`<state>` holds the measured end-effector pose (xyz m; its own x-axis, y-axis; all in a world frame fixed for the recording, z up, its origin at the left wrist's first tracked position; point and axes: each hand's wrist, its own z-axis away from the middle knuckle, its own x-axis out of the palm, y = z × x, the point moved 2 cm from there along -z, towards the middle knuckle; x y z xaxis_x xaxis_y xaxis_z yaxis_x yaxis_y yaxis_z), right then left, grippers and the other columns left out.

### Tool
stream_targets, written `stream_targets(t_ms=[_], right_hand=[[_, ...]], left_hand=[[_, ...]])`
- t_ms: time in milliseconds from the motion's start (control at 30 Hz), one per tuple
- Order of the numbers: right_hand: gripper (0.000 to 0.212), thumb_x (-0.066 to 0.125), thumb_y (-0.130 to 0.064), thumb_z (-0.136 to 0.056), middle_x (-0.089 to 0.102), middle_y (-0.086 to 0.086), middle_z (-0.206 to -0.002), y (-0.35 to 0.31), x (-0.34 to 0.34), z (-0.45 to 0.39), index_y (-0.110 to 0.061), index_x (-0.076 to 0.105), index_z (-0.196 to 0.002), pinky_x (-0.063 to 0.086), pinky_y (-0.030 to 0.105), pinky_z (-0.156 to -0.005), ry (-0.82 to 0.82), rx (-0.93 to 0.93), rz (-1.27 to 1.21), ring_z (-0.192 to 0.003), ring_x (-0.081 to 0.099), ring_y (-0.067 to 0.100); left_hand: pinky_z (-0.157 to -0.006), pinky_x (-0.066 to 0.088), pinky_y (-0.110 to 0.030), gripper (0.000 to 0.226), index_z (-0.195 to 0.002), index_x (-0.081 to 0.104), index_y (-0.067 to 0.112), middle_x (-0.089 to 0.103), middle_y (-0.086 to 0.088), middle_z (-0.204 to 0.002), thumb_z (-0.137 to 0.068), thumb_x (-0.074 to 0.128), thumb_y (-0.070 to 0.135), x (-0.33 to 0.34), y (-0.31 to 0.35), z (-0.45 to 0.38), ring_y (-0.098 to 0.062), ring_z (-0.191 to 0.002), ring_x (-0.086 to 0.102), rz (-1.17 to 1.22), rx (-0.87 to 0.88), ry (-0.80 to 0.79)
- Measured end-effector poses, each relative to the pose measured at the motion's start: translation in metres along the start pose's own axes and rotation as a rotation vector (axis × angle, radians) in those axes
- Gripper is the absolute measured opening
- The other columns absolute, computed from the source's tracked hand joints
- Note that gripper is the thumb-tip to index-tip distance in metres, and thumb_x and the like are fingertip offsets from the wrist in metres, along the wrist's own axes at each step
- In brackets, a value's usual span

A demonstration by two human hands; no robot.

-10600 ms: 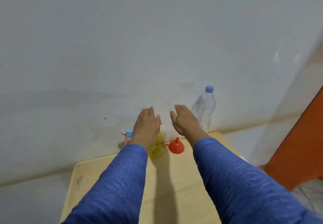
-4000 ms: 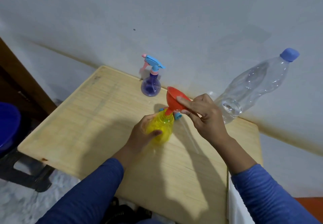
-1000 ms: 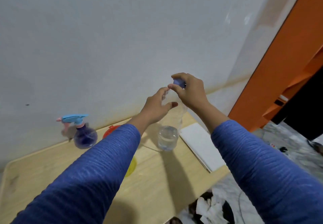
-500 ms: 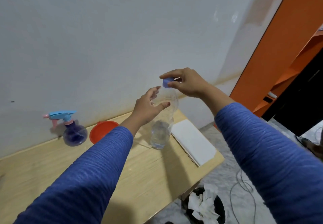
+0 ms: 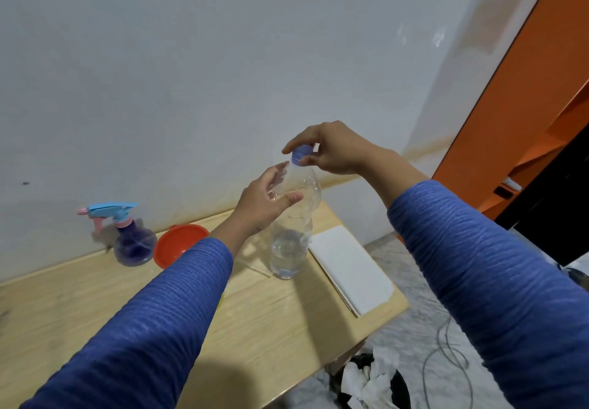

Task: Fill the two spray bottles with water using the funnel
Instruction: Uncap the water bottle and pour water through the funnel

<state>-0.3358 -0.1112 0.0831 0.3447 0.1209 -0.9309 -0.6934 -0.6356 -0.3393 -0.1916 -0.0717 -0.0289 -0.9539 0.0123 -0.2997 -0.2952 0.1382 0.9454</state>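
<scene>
**Gripping the water bottle's cap over the wooden table**

Pinching the blue cap [image 5: 301, 153] between thumb and fingers, my right hand [image 5: 334, 150] sits on top of the clear plastic water bottle [image 5: 294, 217]. My left hand [image 5: 264, 204] curls loosely around the bottle's upper shoulder, thumb across the front and fingers behind; whether the palm presses the plastic I cannot tell. Both of my sleeves are blue knit.

The bottle stands on the wooden table [image 5: 95, 306] with its long axis close to upright, cap end up and leaning slightly toward the wall. It is transparent and ribbed, mostly empty in the upper part, with clear water sitting in the lower portion.

Left of the bottle, near the wall, the purple spray bottle [image 5: 134, 243] stands upright. Its body is round and translucent, topped with a pink collar and a light blue trigger head whose pink nozzle points left. Just beside it, to its right, the red funnel [image 5: 178, 243] shows its wide mouth tilted toward me; my left sleeve covers its lower part, and a sliver of yellow [image 5: 221, 298] peeks out at the sleeve's edge.

A white flat sheet or pad [image 5: 350, 268] lies at the table's right end, close to the bottle's base. Below the table edge, crumpled white paper [image 5: 369, 380] fills a dark bin.
</scene>
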Motion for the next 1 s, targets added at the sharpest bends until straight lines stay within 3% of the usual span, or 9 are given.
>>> stream_targets(t_ms=[67,133,267,400,500,667,767,900,1000], right_hand=[[0.031,0.062,-0.002,-0.083,0.066,-0.004,-0.115,0.003,-0.001,0.005,-0.021,0.069,-0.108,0.045,0.020,-0.083,0.066,-0.032,-0.118,-0.101,0.058,0.011],[0.031,0.062,-0.001,-0.082,0.066,-0.006,-0.112,0.009,0.001,0.014,-0.020,0.068,-0.105,0.048,0.017,-0.084,0.241,-0.023,-0.307,-0.099,0.060,0.010],[0.030,0.066,-0.004,-0.081,0.064,-0.001,-0.110,0.034,0.062,0.056,-0.026,0.062,-0.102,0.051,0.019,-0.082,0.593,0.202,-0.680,-0.089,0.066,0.012],[0.020,0.070,-0.010,-0.079,0.065,-0.006,-0.092,0.052,0.185,0.113,-0.018,0.058,-0.091,0.047,0.015,-0.075,0.558,0.602,-0.886,-0.080,0.060,-0.003],[0.016,0.072,-0.020,-0.078,0.065,-0.012,-0.090,0.060,0.254,0.138,-0.019,0.057,-0.086,0.044,0.021,-0.078,0.455,0.746,-0.815,-0.085,0.058,0.002],[0.022,0.068,-0.019,-0.075,0.061,-0.009,-0.086,0.065,0.303,0.143,-0.027,0.048,-0.077,0.048,0.031,-0.071,0.408,0.733,-0.722,-0.082,0.059,0.007],[0.021,0.064,-0.016,-0.075,0.059,-0.005,-0.090,0.069,0.307,0.142,-0.023,0.050,-0.088,0.042,0.029,-0.070,0.370,0.693,-0.612,-0.085,0.058,0.016],[0.062,0.068,-0.023,-0.076,0.051,-0.004,-0.127,0.064,0.278,0.134,-0.021,0.041,-0.132,0.041,0.023,-0.091,0.434,0.617,-0.751,-0.114,0.053,0.015],[0.087,0.075,-0.031,-0.072,0.043,-0.006,-0.137,0.053,0.225,0.109,-0.040,0.024,-0.141,0.040,0.018,-0.096,0.554,0.431,-0.849,-0.121,0.048,0.007]], left_hand=[[-0.111,0.033,-0.031,0.075,-0.142,0.035,0.024,0.041,-0.001,-0.147,-0.078,0.072,0.032,0.000,-0.001,0.002,-0.011,-0.136,0.037,0.033,-0.001,0.004],[-0.112,0.030,-0.028,0.076,-0.144,0.032,0.024,0.038,0.002,-0.148,-0.079,0.071,0.029,0.002,-0.002,0.006,-0.007,-0.136,0.034,0.087,0.007,0.021],[-0.113,0.029,-0.027,0.074,-0.145,0.032,0.022,0.037,0.006,-0.148,-0.081,0.069,0.026,0.016,-0.006,0.017,0.002,-0.133,0.034,0.208,0.002,0.123],[-0.112,0.031,-0.026,0.072,-0.144,0.032,0.020,0.038,0.002,-0.148,-0.082,0.067,0.024,0.023,-0.009,0.018,0.003,-0.133,0.035,0.243,-0.001,0.187],[-0.108,0.033,-0.018,0.068,-0.144,0.032,0.021,0.039,0.001,-0.148,-0.085,0.065,0.018,0.023,-0.011,0.017,0.001,-0.133,0.036,0.243,0.004,0.204],[-0.107,0.033,-0.014,0.067,-0.144,0.032,0.020,0.040,0.000,-0.147,-0.085,0.064,0.019,0.024,-0.016,0.018,-0.003,-0.134,0.037,0.244,0.025,0.227],[-0.106,0.032,-0.013,0.066,-0.145,0.030,0.018,0.039,-0.001,-0.147,-0.087,0.062,0.015,0.025,-0.014,0.018,-0.004,-0.135,0.036,0.252,0.037,0.234],[-0.106,0.033,-0.013,0.066,-0.145,0.030,0.019,0.038,-0.001,-0.148,-0.087,0.062,0.016,0.024,-0.014,0.019,-0.004,-0.135,0.035,0.262,0.033,0.218],[-0.105,0.033,-0.012,0.066,-0.145,0.031,0.020,0.038,0.000,-0.148,-0.087,0.063,0.016,0.023,-0.015,0.019,-0.004,-0.135,0.035,0.264,0.034,0.213]])
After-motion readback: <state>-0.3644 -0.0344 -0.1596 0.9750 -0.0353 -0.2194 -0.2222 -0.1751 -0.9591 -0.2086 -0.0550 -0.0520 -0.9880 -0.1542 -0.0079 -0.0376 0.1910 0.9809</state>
